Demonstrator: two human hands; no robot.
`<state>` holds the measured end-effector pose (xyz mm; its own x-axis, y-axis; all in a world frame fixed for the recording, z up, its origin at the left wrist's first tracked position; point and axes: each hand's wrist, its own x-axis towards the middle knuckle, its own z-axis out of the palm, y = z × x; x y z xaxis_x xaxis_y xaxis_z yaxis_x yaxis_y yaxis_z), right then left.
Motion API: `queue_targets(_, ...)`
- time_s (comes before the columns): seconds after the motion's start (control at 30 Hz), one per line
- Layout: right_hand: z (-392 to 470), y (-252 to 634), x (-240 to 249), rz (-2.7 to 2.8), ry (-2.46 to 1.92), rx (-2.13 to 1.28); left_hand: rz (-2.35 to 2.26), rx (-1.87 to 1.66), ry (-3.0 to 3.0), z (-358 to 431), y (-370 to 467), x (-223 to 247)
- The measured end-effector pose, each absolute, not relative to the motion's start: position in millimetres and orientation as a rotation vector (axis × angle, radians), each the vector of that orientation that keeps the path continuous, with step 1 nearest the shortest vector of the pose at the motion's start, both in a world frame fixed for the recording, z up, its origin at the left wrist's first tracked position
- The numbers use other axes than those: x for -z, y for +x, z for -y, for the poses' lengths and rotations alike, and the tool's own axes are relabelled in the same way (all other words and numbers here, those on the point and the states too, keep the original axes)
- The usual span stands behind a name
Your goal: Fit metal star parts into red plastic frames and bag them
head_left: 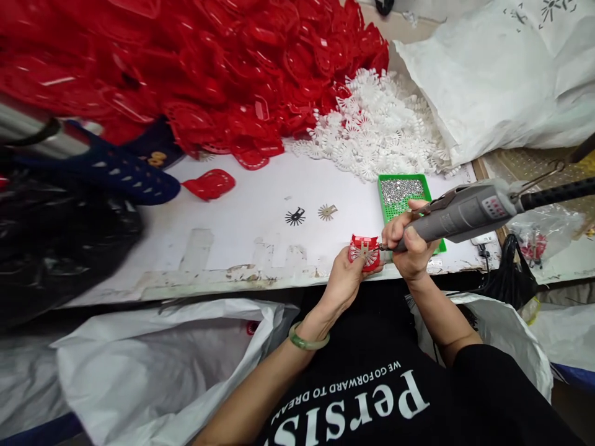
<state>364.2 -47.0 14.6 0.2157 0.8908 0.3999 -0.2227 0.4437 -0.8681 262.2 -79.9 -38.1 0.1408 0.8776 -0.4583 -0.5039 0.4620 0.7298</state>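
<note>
Near the table's front edge, my left hand (pixel 346 276) holds a red plastic piece (pixel 370 263) with a fan-shaped white part (pixel 361 253) on its face. My right hand (pixel 411 249) is closed round a grey electric screwdriver (pixel 458 214), which lies almost level. The driver's tip touches or nearly touches the piece's right side; the exact contact is too small to tell. Just behind my right hand sits a green tray (pixel 384 209) of small metal screws (pixel 402 191). Left of it, a beige fan-shaped part (pixel 326 212) and a black one (pixel 295 216) lie flat on the white table (pixel 242 217).
Behind are a big heap of red pieces (pixel 223 68) and a pile of white fan parts (pixel 372 124). A single red piece (pixel 210 184) lies left. White sacks (pixel 162 365) hang below the front edge. A black bag (pixel 60 241) and a blue perforated object (pixel 134 176) stand left.
</note>
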Motion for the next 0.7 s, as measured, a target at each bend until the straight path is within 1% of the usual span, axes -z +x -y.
queue_targets(0.27,46,353,-5,1.079,-0.787,-0.913,-0.95,-1.063,0.462,79,259,34)
queue_targets(0.53,45,350,4,1.129,-0.609,-0.932,-0.938,-1.067,0.464,78,260,33)
queue_targets(0.7,45,350,4,1.168,-0.605,-0.928,-0.942,-1.08,0.468,78,260,32)
